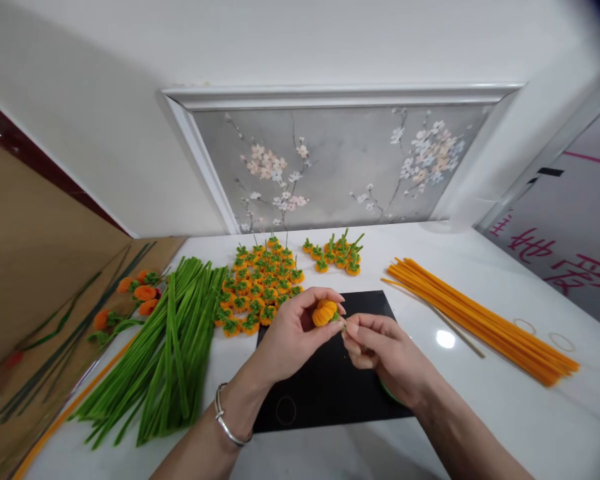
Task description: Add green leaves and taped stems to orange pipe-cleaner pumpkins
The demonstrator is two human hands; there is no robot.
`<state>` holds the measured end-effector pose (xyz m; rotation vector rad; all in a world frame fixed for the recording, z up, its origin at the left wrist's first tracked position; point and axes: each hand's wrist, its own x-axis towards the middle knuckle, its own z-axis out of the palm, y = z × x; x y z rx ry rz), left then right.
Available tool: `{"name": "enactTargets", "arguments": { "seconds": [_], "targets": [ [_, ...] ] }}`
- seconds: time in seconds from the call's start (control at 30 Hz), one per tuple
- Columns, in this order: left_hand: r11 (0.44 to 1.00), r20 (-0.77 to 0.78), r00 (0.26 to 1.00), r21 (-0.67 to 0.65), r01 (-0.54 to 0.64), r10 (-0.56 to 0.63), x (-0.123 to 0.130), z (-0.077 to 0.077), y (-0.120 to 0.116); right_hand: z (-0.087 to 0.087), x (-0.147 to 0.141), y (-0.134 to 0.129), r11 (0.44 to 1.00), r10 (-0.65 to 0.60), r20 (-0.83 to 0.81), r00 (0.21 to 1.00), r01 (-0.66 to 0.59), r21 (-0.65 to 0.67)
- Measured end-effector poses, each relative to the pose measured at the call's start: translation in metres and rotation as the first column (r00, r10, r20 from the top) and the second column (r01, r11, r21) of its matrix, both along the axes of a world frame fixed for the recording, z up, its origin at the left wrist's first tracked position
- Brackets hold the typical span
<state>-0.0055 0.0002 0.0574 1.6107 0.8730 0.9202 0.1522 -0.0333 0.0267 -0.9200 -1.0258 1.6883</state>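
Between the fingers of my left hand (293,333) is a small orange pipe-cleaner pumpkin (325,313), tilted so its green top faces right. My right hand (380,347) pinches at the end of the green stem, close to my left fingertips; the exact bit in its grip is hidden. Both hands are above a black mat (330,393). Behind my left hand stand many finished orange pumpkins (255,290) with green tops, packed together. A smaller group of pumpkins (335,253) sits farther back to the right.
A heap of green pipe cleaners (175,353) lies at left, and a bundle of orange pipe cleaners (480,320) at right beside a thin stick (460,330). Orange flower-like pieces (145,293) rest on brown cardboard (45,267) at far left. A framed floral wall panel (340,167) rises behind the table.
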Motion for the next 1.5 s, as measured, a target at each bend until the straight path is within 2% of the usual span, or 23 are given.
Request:
{"name": "enactTargets", "arguments": {
  "seconds": [0.07,0.1,0.17,0.2,0.27,0.37,0.43,0.5,0.57,0.6,0.67,0.7,0.73,0.77,0.8,0.83,0.9,1.0,1.07,1.23,1.33,1.43,1.5],
  "targets": [
    [0.999,0.032,0.999,-0.038,0.002,-0.001,0.000,0.000,0.000,-0.001,0.001,0.002,0.991,0.042,-0.148,0.988,-0.059,-0.118],
    [0.998,0.052,0.999,-0.060,-0.005,0.008,0.000,0.000,0.001,-0.001,0.002,0.002,0.993,0.031,-0.129,0.991,-0.045,-0.111],
    [0.995,0.090,0.995,-0.096,-0.038,0.047,0.000,-0.001,0.002,-0.002,0.004,0.002,0.997,-0.077,0.066,0.995,0.075,0.030],
    [0.992,0.104,0.992,-0.108,-0.057,0.069,0.000,-0.001,0.003,-0.003,0.005,0.001,0.979,-0.168,0.194,0.967,0.142,0.144],
    [0.989,0.114,0.988,-0.117,-0.087,0.100,-0.001,-0.003,0.004,-0.005,0.006,0.000,0.899,-0.357,0.398,0.845,0.195,0.393],
    [0.989,0.098,0.988,-0.107,-0.105,0.116,-0.002,-0.005,0.004,-0.007,0.006,-0.002,0.735,-0.539,0.506,0.674,0.081,0.674],
    [0.989,0.083,0.990,-0.099,-0.105,0.114,-0.001,-0.005,0.004,-0.009,0.005,-0.004,0.647,-0.602,0.516,0.609,-0.007,0.763],
    [0.991,0.073,0.993,-0.095,-0.090,0.097,0.000,-0.005,0.003,-0.009,0.003,-0.004,0.624,-0.621,0.519,0.587,-0.031,0.781],
    [0.994,0.060,0.996,-0.090,-0.065,0.071,0.000,-0.003,0.003,-0.007,0.003,-0.005,0.680,-0.579,0.532,0.618,0.004,0.734],
    [0.995,0.049,0.997,-0.089,-0.049,0.054,0.000,-0.002,0.003,-0.005,0.003,-0.005,0.741,-0.515,0.540,0.666,0.030,0.671],
    [0.995,0.032,0.999,-0.094,-0.015,0.019,-0.001,0.000,0.002,-0.003,0.003,-0.004,0.891,-0.299,0.477,0.827,0.063,0.449],
    [0.995,0.030,1.000,-0.101,0.002,0.001,-0.002,0.001,0.002,-0.002,0.004,-0.003,0.952,-0.167,0.378,0.911,0.049,0.301],
    [0.994,0.033,0.999,-0.110,0.022,-0.018,-0.003,0.002,0.002,-0.002,0.004,-0.002,0.988,-0.045,0.232,0.972,0.010,0.152],
    [0.992,0.042,0.999,-0.120,0.039,-0.034,-0.004,0.003,0.002,-0.003,0.004,-0.001,0.999,0.047,0.061,0.997,-0.048,0.021],
    [0.990,0.054,0.997,-0.130,0.052,-0.045,-0.005,0.003,0.002,-0.003,0.004,0.000,0.991,0.102,-0.101,0.990,-0.110,-0.078],
    [0.988,0.067,0.996,-0.141,0.061,-0.052,-0.006,0.003,0.002,-0.004,0.004,0.001,0.976,0.128,-0.230,0.965,-0.164,-0.145],
    [0.981,0.107,0.992,-0.172,0.086,-0.068,-0.007,0.003,0.002,-0.005,0.003,0.001,0.958,0.117,-0.371,0.921,-0.203,-0.203],
    [0.957,0.203,0.971,-0.234,0.173,-0.126,-0.008,0.001,0.001,-0.004,0.000,0.001,0.975,0.036,-0.385,0.922,-0.118,-0.190],
    [0.950,0.238,0.963,-0.250,0.189,-0.129,-0.007,-0.001,0.001,-0.002,-0.001,0.000,0.986,0.004,-0.345,0.939,-0.062,-0.156],
    [0.969,0.253,0.968,-0.238,0.071,-0.009,-0.001,-0.005,0.000,0.001,0.000,0.000,0.998,-0.019,-0.144,0.989,0.010,-0.060],
    [0.973,0.263,0.963,-0.230,-0.003,0.065,0.001,-0.007,0.002,0.002,0.004,-0.001,0.996,-0.091,0.039,0.995,0.090,0.010],
    [0.977,0.226,0.965,-0.194,-0.086,0.130,0.000,-0.006,0.004,0.004,0.006,-0.003,0.969,-0.198,0.282,0.939,0.144,0.200],
    [0.979,0.190,0.971,-0.169,-0.116,0.147,0.000,-0.005,0.004,0.003,0.006,-0.005,0.918,-0.297,0.466,0.834,0.116,0.378]
  ]
}}
